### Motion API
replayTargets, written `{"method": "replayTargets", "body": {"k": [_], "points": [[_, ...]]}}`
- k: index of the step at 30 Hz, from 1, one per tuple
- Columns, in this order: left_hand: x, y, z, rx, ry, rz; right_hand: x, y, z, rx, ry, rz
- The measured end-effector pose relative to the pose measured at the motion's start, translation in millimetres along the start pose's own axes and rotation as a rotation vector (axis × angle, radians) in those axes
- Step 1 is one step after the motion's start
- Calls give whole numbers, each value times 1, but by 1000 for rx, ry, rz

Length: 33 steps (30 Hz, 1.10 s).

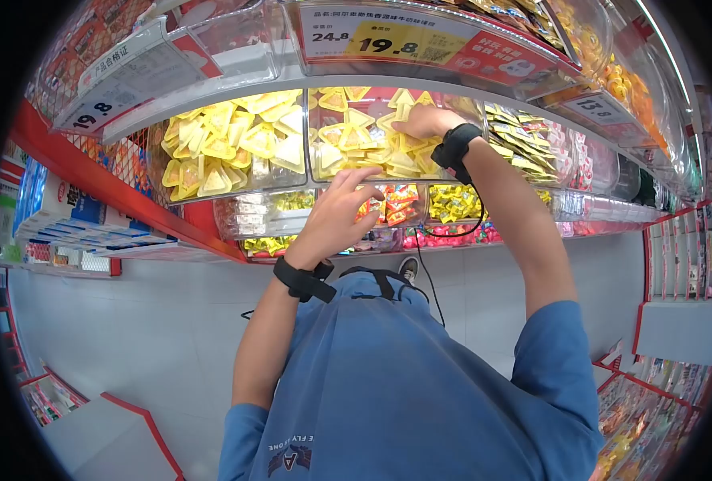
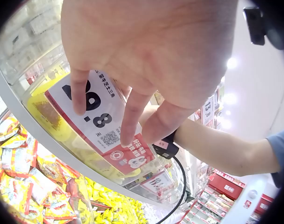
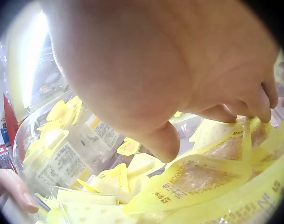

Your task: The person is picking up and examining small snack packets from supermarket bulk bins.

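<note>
Yellow triangular snack packs (image 1: 357, 135) fill a clear bin in the head view. My right hand (image 1: 426, 123) reaches down into that bin from the right. In the right wrist view its fingertips (image 3: 261, 109) are right at the top edges of several packs, and the thumb (image 3: 166, 144) points down, apart from the fingers, beside a large triangular pack (image 3: 193, 179). My left hand (image 1: 341, 216) is at the bin's front edge with its fingers spread and nothing held. In the left wrist view those fingers overlap a white and red price label (image 2: 102, 119).
Another bin of yellow triangular packs (image 1: 211, 144) adjoins on the left, and dark-and-gold packets (image 1: 520, 140) lie to the right. An upper shelf with a price tag (image 1: 388, 40) overhangs the bins. Bagged sweets (image 1: 452, 202) sit below. A black cable (image 1: 424, 272) hangs from the right wrist.
</note>
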State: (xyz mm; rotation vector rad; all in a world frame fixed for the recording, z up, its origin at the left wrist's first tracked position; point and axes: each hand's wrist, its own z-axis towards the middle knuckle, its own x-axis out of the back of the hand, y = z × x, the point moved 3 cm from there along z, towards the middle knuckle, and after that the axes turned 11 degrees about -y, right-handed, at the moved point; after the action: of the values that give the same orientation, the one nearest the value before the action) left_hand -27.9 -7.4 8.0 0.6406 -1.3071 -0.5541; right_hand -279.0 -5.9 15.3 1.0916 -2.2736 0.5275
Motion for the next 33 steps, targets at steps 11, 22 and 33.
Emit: {"method": "replayTargets", "body": {"k": [11,22,33], "points": [[-1,-1,-1,2,2,6,-5,7,37,-220,302,3],[9,16,-13,31,36,-19,18,16,25,118,723,73],[20,32,-1,10,123,4,14,-6,54,97,716,85]]}}
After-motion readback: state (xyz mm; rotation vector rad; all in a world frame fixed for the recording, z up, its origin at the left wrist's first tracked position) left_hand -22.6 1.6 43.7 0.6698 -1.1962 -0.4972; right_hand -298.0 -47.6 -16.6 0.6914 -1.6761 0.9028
